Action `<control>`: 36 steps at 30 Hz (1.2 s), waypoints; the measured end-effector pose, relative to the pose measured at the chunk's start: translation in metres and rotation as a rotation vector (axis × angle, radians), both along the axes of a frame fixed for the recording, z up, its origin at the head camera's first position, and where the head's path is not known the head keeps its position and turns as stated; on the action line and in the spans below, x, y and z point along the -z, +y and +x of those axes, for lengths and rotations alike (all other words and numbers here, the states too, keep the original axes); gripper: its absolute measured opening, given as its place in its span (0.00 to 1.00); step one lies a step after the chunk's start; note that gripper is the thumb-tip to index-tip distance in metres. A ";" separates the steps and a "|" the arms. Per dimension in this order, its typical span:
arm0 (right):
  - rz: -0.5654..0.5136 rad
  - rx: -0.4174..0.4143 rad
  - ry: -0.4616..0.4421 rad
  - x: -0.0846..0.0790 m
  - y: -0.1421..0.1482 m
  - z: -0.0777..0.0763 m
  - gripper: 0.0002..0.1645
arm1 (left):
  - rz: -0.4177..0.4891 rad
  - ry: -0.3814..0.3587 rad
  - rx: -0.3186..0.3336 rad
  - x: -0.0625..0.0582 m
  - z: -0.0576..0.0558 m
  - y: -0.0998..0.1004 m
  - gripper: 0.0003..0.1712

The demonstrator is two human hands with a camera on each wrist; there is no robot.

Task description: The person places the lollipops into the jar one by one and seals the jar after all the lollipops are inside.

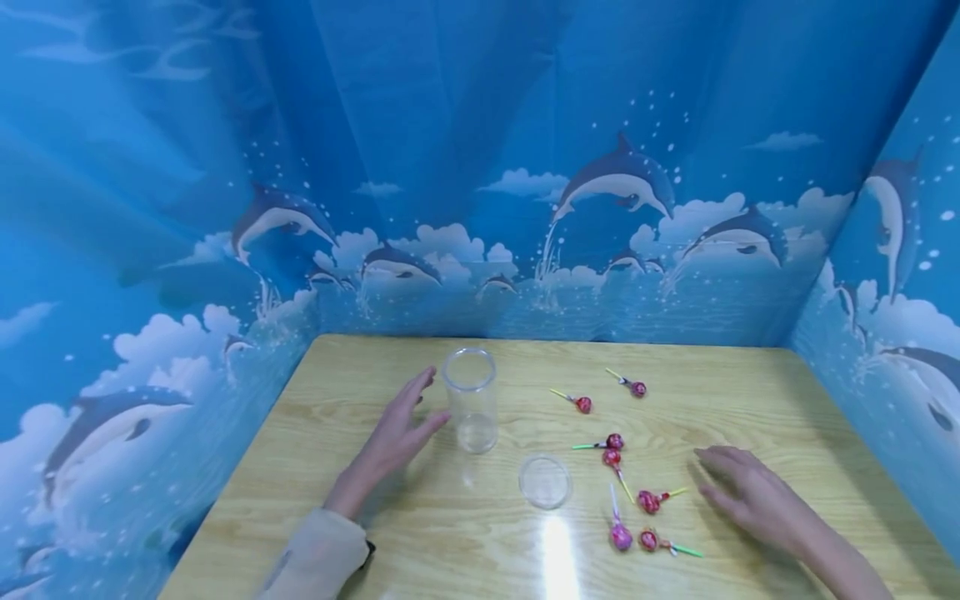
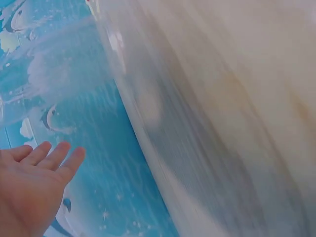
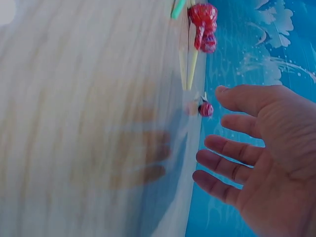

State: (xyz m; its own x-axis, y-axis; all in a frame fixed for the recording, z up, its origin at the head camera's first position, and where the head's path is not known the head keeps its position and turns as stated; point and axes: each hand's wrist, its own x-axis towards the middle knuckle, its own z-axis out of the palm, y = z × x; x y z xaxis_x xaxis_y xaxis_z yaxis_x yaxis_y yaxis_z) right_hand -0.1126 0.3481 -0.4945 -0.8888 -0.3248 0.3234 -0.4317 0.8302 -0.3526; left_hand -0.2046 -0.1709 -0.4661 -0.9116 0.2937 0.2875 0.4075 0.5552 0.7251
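A clear plastic jar stands upright and uncapped on the table. Just left of it is my left hand, fingers spread and thumb pointing at its side; the jar also shows in the left wrist view, ahead of the fingers. A round transparent lid lies flat to the jar's lower right. Over the right part of the table hovers my right hand, fingers relaxed, holding nothing. Nearest to it are a lollipop with a yellow stick and one with a green stick.
More lollipops lie scattered: a purple one, a touching pair in the middle, and two toward the back, one red and one darker. A dolphin-print curtain encloses the wooden table at the back and sides.
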 end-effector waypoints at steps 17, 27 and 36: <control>0.065 -0.035 0.027 0.011 -0.026 0.001 0.29 | 0.287 -0.061 0.002 0.002 -0.011 0.044 0.60; 0.081 -0.058 0.054 0.013 -0.030 -0.004 0.23 | 0.354 -0.077 0.010 -0.001 -0.012 0.053 0.59; 0.032 -0.063 0.013 0.013 -0.035 -0.005 0.18 | 0.393 -0.087 0.013 0.001 -0.017 0.058 0.52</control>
